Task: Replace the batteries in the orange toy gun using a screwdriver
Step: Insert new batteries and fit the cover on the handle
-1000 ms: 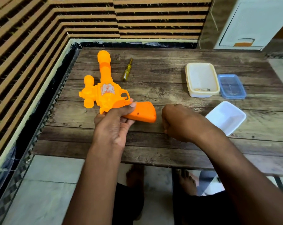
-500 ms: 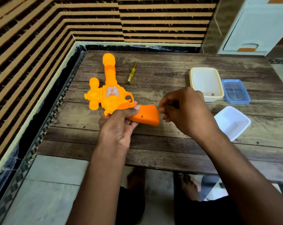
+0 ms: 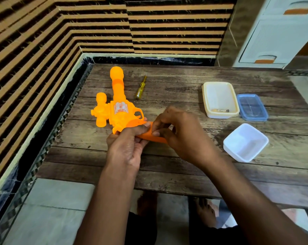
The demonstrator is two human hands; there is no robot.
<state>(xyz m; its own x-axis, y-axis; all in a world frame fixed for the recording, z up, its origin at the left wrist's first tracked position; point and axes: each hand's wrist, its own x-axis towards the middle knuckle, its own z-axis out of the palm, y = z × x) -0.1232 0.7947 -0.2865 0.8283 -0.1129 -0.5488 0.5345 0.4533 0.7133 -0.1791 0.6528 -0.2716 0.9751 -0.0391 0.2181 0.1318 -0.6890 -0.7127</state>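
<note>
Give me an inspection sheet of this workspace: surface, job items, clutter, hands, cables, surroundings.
Surface: wooden plank table, worn and stained.
Job's things: orange toy gun lying on the table, barrel pointing away, grip toward the person; yellow-handled screwdriver lying untouched beside the barrel.
Clutter: cream container with small items at its near end, too small to identify; blue lid beside it; white tub nearer the person.
Hands: left hand holds the gun's grip; right hand has its fingers curled on the grip's end.
Cables: nothing seen.
Surroundings: striped wall at left and back; white cabinet at right; tiled floor and bare feet below.
</note>
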